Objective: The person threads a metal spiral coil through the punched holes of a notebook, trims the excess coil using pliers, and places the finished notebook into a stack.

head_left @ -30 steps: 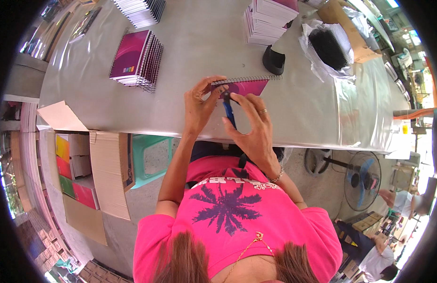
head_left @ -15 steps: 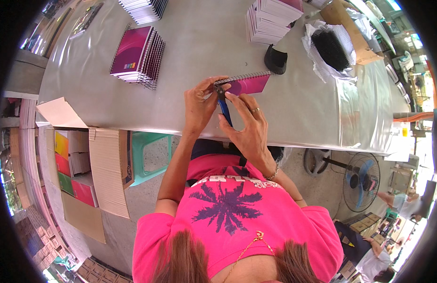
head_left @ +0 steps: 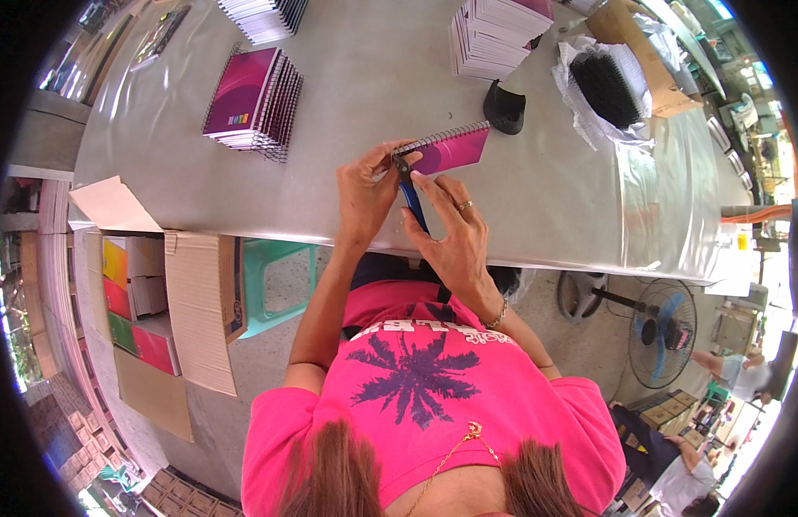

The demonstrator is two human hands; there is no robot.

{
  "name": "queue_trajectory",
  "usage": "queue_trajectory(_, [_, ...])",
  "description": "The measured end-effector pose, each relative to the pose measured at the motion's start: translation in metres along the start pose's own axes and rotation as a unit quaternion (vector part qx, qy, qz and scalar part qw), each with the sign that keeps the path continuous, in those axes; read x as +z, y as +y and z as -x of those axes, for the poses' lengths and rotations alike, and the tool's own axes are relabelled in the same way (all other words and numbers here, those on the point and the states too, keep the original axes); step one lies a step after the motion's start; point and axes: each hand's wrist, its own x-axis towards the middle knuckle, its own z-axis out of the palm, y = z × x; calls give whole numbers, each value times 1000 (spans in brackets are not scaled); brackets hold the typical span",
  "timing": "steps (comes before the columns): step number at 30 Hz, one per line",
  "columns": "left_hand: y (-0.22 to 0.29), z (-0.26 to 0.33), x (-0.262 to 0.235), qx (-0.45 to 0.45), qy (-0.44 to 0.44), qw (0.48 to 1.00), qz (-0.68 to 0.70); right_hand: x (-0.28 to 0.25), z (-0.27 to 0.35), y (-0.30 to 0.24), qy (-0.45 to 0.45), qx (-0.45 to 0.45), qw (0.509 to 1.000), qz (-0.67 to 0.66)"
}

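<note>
A small purple notebook (head_left: 453,152) with a black wire spiral is tilted up over the table's near side. My left hand (head_left: 364,191) grips its left end, fingers closed around the spiral's end. In my right hand (head_left: 451,231) is a pair of pliers (head_left: 408,195) with blue handles and a dark head. The pliers' jaws are at the left end of the spiral, beside my left fingertips. Whether the jaws are closed on the wire is too small to tell.
Stacks of spiral notebooks (head_left: 248,99) and unbound purple booklets (head_left: 489,39) stand farther back. A black curved holder (head_left: 504,109) is beyond the notebook; black wire spirals (head_left: 604,90) lie on white paper. An open carton (head_left: 201,314), a green stool (head_left: 278,289) and a fan (head_left: 662,332) flank me.
The notebook's right end has swung slightly away from me and to the left. My hands and the pliers stay almost in the same place at the spiral's left end.
</note>
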Motion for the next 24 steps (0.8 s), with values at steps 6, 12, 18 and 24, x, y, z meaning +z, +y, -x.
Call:
queue_trajectory(6, [0, 9, 6, 53, 37, 998, -16, -22, -10, -6, -195, 365, 685, -600])
queue_trajectory(12, [14, 2, 0, 41, 67, 996, -52, -35, -20, 4, -244, 315, 768, -501])
queue_trajectory(18, [73, -36, -67, 83, 234, 963, -101, -84, -14, 82, -103, 125, 985, 63])
queue_trajectory(24, [95, -87, -191, 181, 251, 944, -114, -107, 8, 137, 25, 213, 943, 253])
